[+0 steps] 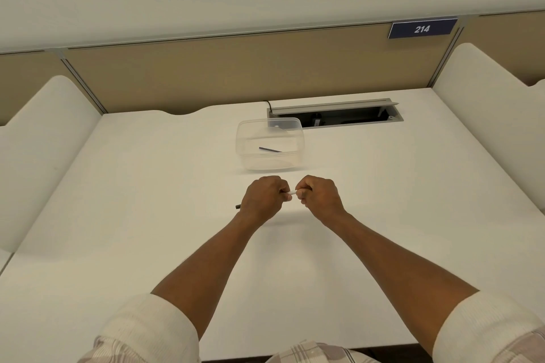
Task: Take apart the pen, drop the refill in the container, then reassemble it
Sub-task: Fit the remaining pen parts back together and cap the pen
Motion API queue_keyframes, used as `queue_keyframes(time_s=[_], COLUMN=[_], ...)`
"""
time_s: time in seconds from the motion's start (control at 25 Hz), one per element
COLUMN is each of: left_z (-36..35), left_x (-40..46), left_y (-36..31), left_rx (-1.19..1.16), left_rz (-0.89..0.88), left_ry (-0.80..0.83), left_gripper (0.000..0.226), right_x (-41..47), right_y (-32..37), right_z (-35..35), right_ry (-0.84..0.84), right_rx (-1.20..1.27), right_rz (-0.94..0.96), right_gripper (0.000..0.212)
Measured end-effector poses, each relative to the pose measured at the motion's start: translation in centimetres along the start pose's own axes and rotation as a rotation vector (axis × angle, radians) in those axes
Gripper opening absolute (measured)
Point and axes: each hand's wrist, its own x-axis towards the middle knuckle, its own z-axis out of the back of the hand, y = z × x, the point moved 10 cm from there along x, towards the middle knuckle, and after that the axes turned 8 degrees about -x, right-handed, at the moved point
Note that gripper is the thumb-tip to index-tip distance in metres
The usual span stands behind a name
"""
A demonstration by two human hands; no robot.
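Rolled sleeves (153, 330) sit closest, forearms reaching out over the white desk (118, 244). My left hand (264, 199) is curled round the pen (292, 192), its dark end poking out past my wrist on the left, and my right hand (320, 196) pinches the pale end showing between the fists. Its long axis runs left to right, so the next push or twist, I judge, goes along that line. Bare desk lies on both sides. Just beyond stands the clear container (244, 138) with the refill (269, 150) lying inside, ahead of the cable hatch (336, 115).
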Motion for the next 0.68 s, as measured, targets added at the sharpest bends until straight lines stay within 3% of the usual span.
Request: queue_keyframes(time_s=[0.16,0.48,0.68], left_z=[-0.3,-1.7,-2.3], left_x=[-0.1,-0.1,-0.8], left_y=[-0.3,-0.8,-0.6], left_rx=[0.013,0.121,0.174], left_rz=[-0.016,-0.087,-0.077], left_ry=[0.0,0.093,0.077], left_gripper=[0.011,0.015,0.016], right_x=[0.1,-0.3,-0.2], right_y=[-0.1,1.4,0.2], right_z=[0.3,0.0,-0.8], right_ry=[0.015,0.073,0.111], right_rx=[-0.046,-0.499,-0.483], right_rz=[0.029,0.237,0.167], right_gripper=[0.017,0.016,0.021])
